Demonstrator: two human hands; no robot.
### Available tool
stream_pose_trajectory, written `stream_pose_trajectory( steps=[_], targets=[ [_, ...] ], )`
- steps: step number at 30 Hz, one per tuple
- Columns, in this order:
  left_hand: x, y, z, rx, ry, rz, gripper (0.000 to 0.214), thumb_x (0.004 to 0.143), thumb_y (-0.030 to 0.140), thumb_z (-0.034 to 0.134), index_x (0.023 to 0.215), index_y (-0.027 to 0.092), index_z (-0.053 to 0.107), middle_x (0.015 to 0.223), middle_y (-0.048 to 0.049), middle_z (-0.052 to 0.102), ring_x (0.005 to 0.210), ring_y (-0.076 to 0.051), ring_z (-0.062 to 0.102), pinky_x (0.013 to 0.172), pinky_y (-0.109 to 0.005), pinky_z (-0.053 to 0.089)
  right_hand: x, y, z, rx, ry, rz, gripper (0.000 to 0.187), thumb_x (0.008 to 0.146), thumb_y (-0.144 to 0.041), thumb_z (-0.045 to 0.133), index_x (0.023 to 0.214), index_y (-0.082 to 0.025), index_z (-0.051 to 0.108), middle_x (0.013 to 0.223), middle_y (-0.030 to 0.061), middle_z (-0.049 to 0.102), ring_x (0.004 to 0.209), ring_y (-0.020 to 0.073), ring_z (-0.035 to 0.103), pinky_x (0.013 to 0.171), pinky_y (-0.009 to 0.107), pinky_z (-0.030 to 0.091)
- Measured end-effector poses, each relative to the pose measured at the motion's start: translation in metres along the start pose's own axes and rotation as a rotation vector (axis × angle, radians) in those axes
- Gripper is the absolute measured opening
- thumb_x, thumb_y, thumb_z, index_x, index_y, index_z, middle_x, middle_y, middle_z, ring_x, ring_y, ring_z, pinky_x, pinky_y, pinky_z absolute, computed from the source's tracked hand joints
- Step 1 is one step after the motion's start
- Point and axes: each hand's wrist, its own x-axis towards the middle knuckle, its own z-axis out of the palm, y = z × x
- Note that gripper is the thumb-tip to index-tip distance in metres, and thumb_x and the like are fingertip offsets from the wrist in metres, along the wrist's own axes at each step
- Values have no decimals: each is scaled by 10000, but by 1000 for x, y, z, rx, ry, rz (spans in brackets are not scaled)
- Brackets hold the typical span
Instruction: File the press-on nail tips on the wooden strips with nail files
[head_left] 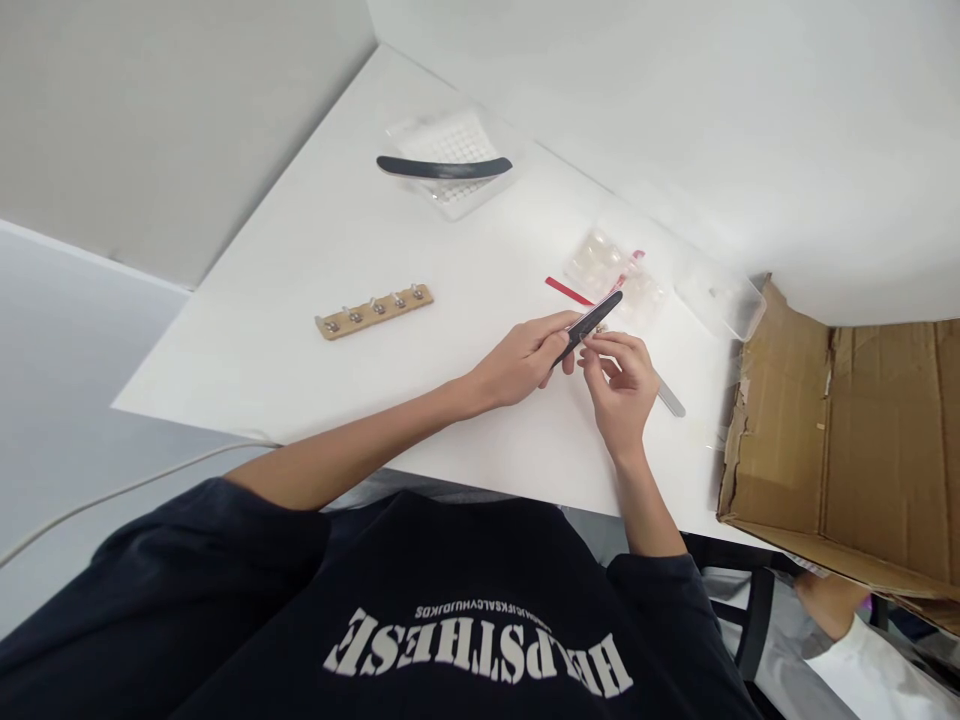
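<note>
White walls (675,120) meet behind a white table (247,340), whose right end carries an open cardboard box (885,430). Between the box and the table's middle, toward the near edge, the left hand (525,355) grips a dark nail file (600,316), thumb on top and fingers curled beneath, its tip slanting toward the far edge. Thumb and fingertips of the right hand (626,385) gather close beside the file; whether they pinch something small, I can't quite tell. A grey file (672,399) pokes out past that hand. Toward the far edge lie a red strip (566,290) and a clear case (571,265) of pale pieces. Near the far left corner, a dark curved file (445,170) lies across a clear tray (454,212). A wooden strip with metal clips (388,307) sits left of the hands.
</note>
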Motion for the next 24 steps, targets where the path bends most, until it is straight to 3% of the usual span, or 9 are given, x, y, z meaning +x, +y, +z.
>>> stream_pose_trajectory(
  steps=[12,17,21,24],
  targets=[
    [2,-2,1,88,-66,-3,366,1075,253,374,1273,180,673,868,-15,683,514,-74,520,522,-215,455,1,8,-4,-287,8,-181,179,1033,-260,628,1064,-301,799,1056,59,782,1001,215,763,885,434,705],
    [2,0,2,54,-75,-14,370,1068,248,373,1255,167,682,871,-28,669,566,-85,530,516,-202,455,-2,6,-4,-221,43,-149,143,1020,-292,677,1131,-298,768,993,24,794,884,182,780,734,347,713],
    [1,2,3,46,-86,-34,365,1057,236,367,1202,162,694,898,-34,666,585,-87,525,525,-208,455,-4,5,-3,-185,60,-164,78,999,-265,716,1057,-295,758,912,-4,761,776,156,754,667,311,698],
    [0,2,4,68,-101,-58,382,1052,236,373,1278,170,675,937,-33,688,570,-81,510,553,-224,467,-2,7,-3,-205,70,-192,59,993,-278,722,1014,-302,773,919,15,733,797,170,730,645,322,698]
  ],
)
